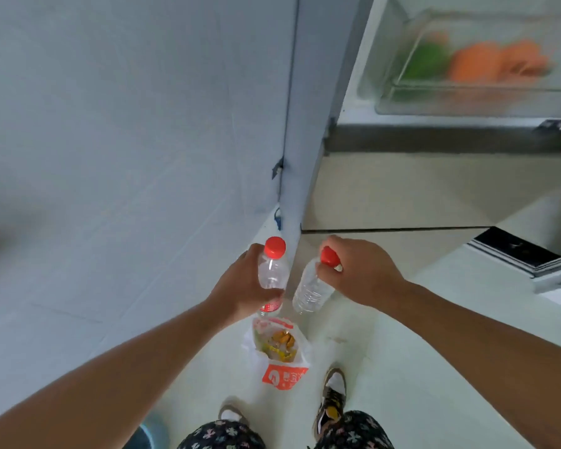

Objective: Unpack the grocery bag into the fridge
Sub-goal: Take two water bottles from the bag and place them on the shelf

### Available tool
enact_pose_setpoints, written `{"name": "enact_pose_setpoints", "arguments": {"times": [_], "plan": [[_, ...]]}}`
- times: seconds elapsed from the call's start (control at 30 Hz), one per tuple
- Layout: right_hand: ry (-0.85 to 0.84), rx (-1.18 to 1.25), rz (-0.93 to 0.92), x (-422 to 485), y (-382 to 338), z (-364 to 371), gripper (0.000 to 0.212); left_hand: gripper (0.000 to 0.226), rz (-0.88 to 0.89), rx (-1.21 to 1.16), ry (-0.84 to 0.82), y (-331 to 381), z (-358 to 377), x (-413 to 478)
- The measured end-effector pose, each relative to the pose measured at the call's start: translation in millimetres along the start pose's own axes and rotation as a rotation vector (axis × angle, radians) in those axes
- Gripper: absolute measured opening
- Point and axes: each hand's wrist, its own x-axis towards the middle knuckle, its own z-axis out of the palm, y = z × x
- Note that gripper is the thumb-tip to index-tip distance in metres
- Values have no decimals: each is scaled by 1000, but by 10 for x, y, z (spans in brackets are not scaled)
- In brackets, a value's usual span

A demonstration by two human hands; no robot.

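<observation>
My left hand (240, 286) grips the body of a clear water bottle (272, 270) with a red cap, held upright. My right hand (360, 270) holds a second clear bottle (311, 291) by its red cap, and this one hangs tilted. Below both, on the pale floor, lies the white and orange grocery bag (277, 348), open, with yellow and orange packets inside. The fridge stands open at the upper right; its clear crisper drawer (399, 105) holds blurred green and orange produce.
The grey fridge side panel (305, 124) rises just behind the bottles, next to a white wall on the left. The open fridge door (531, 254) juts in at the right. My feet in sneakers (332, 403) stand right behind the bag.
</observation>
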Motion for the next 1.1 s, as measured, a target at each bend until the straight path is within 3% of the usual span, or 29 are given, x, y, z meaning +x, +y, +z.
{"name": "enact_pose_setpoints", "arguments": {"times": [0.2,0.53,0.93,1.1], "plan": [[29,-67,2,-102,-354,-1143,18,75,155,95,-49,934,-771,-205],[231,59,29,-461,-729,-2712,31,70,304,204,-79,2104,-1626,-529],[457,207,77,-854,-754,-4473,44,36,470,151,-33,3522,-2490,-961],[552,259,86,-842,-653,-4981,34,62,473,96,79,4045,-2699,-776]]}}
